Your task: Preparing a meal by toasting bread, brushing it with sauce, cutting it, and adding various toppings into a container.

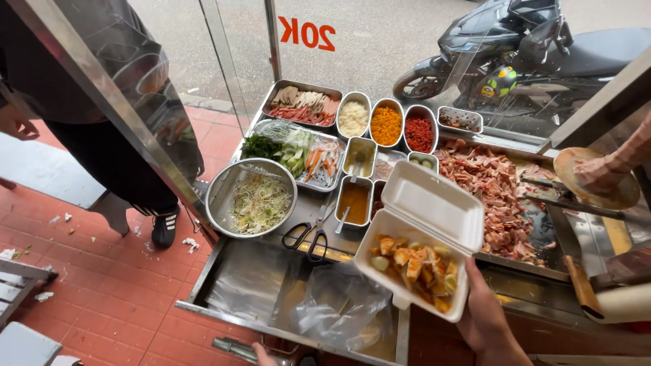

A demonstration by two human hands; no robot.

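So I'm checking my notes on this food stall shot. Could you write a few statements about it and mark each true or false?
1. The right hand holds an open white foam box with food in it. True.
2. The scissors lie in the metal bowl of shredded vegetables. False: they lie on the counter beside it.
3. The foam box is shut. False: its lid stands open.
4. Chopped meat lies on the griddle behind the box. True.
5. Only the fingers of the left hand show. True.
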